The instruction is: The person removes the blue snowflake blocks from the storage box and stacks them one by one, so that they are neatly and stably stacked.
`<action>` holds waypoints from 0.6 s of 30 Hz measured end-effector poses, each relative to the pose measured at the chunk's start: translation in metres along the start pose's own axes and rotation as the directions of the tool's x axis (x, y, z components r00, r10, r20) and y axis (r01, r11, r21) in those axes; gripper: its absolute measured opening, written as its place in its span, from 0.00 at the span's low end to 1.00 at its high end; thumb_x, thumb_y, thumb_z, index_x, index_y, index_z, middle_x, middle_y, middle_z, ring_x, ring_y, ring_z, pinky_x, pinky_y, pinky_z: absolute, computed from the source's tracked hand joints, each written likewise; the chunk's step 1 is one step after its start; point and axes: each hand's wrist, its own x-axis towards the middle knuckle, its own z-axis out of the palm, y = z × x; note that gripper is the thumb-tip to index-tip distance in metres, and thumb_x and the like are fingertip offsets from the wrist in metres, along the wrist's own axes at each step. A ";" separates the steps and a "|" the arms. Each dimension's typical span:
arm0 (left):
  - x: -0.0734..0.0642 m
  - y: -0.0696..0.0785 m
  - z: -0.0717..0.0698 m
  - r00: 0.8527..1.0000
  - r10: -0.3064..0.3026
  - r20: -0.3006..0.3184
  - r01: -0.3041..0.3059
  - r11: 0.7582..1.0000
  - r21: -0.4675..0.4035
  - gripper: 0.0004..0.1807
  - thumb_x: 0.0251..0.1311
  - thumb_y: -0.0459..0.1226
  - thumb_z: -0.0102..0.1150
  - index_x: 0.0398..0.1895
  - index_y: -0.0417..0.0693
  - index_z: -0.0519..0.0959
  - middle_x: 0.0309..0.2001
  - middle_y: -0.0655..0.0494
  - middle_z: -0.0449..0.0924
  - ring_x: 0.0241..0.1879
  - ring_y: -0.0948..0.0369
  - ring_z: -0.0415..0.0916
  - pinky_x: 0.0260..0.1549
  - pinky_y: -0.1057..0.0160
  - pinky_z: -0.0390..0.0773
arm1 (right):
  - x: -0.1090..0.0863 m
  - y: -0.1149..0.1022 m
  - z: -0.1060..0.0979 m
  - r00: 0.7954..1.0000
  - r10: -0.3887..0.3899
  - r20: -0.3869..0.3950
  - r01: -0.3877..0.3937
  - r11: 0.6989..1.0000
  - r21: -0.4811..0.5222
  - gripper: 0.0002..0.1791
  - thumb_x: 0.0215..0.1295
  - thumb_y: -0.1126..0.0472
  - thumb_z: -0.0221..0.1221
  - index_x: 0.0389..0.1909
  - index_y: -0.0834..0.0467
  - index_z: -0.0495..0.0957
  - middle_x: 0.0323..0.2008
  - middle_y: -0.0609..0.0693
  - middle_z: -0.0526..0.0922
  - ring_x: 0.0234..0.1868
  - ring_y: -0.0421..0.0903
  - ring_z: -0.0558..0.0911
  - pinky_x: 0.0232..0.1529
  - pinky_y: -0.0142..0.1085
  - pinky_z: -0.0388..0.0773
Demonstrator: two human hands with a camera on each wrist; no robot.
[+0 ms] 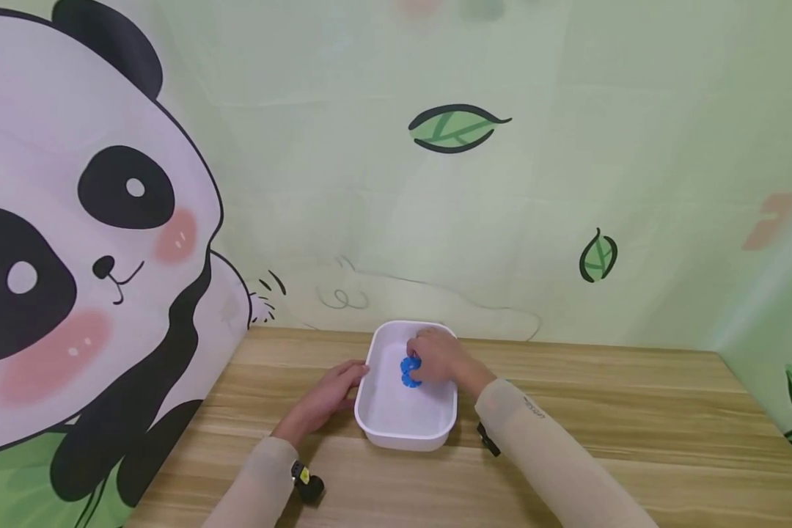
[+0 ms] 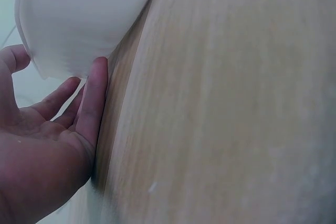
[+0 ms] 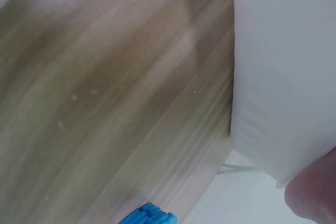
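Observation:
A white plastic bin (image 1: 405,422) stands on the wooden table. My left hand (image 1: 330,396) is at its left side, fingertips against the outer wall. In the left wrist view the fingers (image 2: 94,95) of that hand reach fairly straight to the bin wall (image 2: 79,19), low by the tabletop. Over the inside of the bin, my right hand (image 1: 438,356) pinches a small blue scalloped thing (image 1: 409,372), partly hidden by the fingers. The right wrist view shows a ridged blue piece (image 3: 149,215) at the bottom edge and part of the right hand (image 3: 315,190) by the bin's rim.
The wooden tabletop (image 1: 600,418) extends to both sides of the bin. Behind it hangs a pale green backdrop (image 1: 343,183) printed with a panda (image 1: 191,205) and leaves. Black straps with a device (image 1: 309,488) are on the sleeved wrists.

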 end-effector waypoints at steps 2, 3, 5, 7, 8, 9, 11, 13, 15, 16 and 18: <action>0.000 0.000 0.000 1.000 0.000 0.000 0.000 1.000 0.000 0.35 0.78 0.58 0.51 0.76 0.44 0.70 0.72 0.45 0.73 0.70 0.47 0.72 0.65 0.45 0.78 | 0.000 0.000 0.000 1.000 0.005 0.001 -0.005 1.000 0.003 0.20 0.65 0.46 0.73 0.52 0.53 0.86 0.38 0.44 0.78 0.44 0.46 0.75 0.55 0.43 0.77; 0.000 0.000 0.000 1.000 0.000 -0.001 0.000 1.000 0.001 0.35 0.78 0.58 0.51 0.76 0.45 0.71 0.71 0.45 0.74 0.70 0.47 0.72 0.65 0.45 0.78 | 0.000 0.001 0.000 1.000 0.007 -0.002 -0.007 1.000 0.007 0.20 0.65 0.46 0.73 0.52 0.53 0.86 0.38 0.44 0.78 0.44 0.46 0.75 0.54 0.43 0.78; 0.000 0.000 0.001 1.000 -0.002 -0.001 0.002 1.000 0.004 0.34 0.78 0.58 0.51 0.76 0.45 0.71 0.71 0.45 0.74 0.69 0.47 0.72 0.65 0.45 0.79 | 0.000 0.001 0.001 1.000 0.007 -0.011 -0.007 1.000 0.016 0.21 0.65 0.45 0.73 0.52 0.53 0.86 0.38 0.43 0.79 0.43 0.45 0.76 0.53 0.41 0.78; 0.000 -0.001 0.001 1.000 -0.005 -0.003 0.005 1.000 0.007 0.34 0.78 0.58 0.50 0.75 0.45 0.71 0.71 0.45 0.74 0.69 0.47 0.72 0.65 0.45 0.79 | 0.000 0.001 0.001 1.000 0.001 -0.030 0.000 0.999 0.036 0.21 0.65 0.45 0.73 0.51 0.54 0.86 0.37 0.43 0.80 0.42 0.45 0.76 0.52 0.40 0.78; 0.000 -0.001 0.000 1.000 -0.007 -0.003 0.007 1.000 0.007 0.34 0.79 0.58 0.50 0.75 0.46 0.71 0.71 0.45 0.74 0.69 0.47 0.72 0.65 0.45 0.78 | 0.000 0.001 0.001 0.999 -0.004 -0.044 0.006 0.999 0.051 0.21 0.65 0.46 0.73 0.51 0.55 0.86 0.37 0.44 0.81 0.42 0.45 0.77 0.51 0.40 0.79; 0.000 -0.001 0.000 1.000 -0.008 -0.004 0.008 1.000 0.008 0.33 0.79 0.57 0.50 0.75 0.45 0.71 0.71 0.45 0.74 0.70 0.47 0.72 0.65 0.45 0.78 | 0.000 0.001 0.001 0.998 -0.009 -0.057 0.013 0.998 0.066 0.21 0.64 0.46 0.74 0.50 0.55 0.86 0.37 0.44 0.82 0.42 0.45 0.77 0.51 0.40 0.79; 0.001 -0.001 0.000 1.000 -0.007 -0.006 0.007 1.000 0.008 0.33 0.79 0.57 0.50 0.75 0.45 0.71 0.71 0.45 0.74 0.70 0.46 0.72 0.65 0.45 0.78 | 0.000 0.002 0.000 0.997 -0.016 -0.081 0.023 0.996 0.087 0.21 0.64 0.47 0.73 0.50 0.56 0.86 0.38 0.45 0.84 0.42 0.45 0.78 0.51 0.40 0.80; 0.002 -0.002 0.000 1.000 -0.008 -0.008 0.008 1.000 0.005 0.33 0.80 0.56 0.50 0.75 0.45 0.71 0.71 0.44 0.74 0.69 0.46 0.72 0.65 0.46 0.79 | 0.000 0.002 -0.001 0.994 -0.024 -0.108 0.036 0.994 0.102 0.21 0.64 0.47 0.73 0.49 0.57 0.86 0.39 0.47 0.85 0.43 0.46 0.79 0.52 0.41 0.80; 0.003 -0.003 0.000 1.000 -0.009 -0.009 0.009 1.000 0.001 0.32 0.80 0.56 0.49 0.75 0.45 0.71 0.71 0.44 0.74 0.69 0.46 0.72 0.64 0.46 0.79 | -0.001 0.002 -0.002 0.992 -0.021 -0.127 0.036 0.993 0.116 0.21 0.65 0.47 0.72 0.50 0.57 0.85 0.41 0.48 0.85 0.44 0.47 0.79 0.52 0.42 0.81; 0.004 -0.004 0.000 1.000 -0.005 -0.009 0.005 1.000 0.004 0.32 0.80 0.56 0.49 0.75 0.44 0.71 0.71 0.44 0.74 0.69 0.46 0.72 0.64 0.46 0.79 | -0.001 0.001 -0.002 0.991 -0.019 -0.132 0.035 0.992 0.120 0.21 0.66 0.47 0.71 0.50 0.57 0.85 0.42 0.48 0.84 0.45 0.46 0.78 0.52 0.42 0.81; 0.004 -0.005 0.000 1.000 -0.010 -0.013 0.010 1.000 0.005 0.32 0.80 0.56 0.49 0.75 0.45 0.71 0.71 0.44 0.74 0.69 0.46 0.72 0.64 0.46 0.79 | -0.003 0.001 -0.005 0.989 -0.023 -0.145 0.043 0.990 0.138 0.21 0.66 0.48 0.71 0.51 0.58 0.84 0.42 0.48 0.84 0.46 0.47 0.78 0.52 0.42 0.81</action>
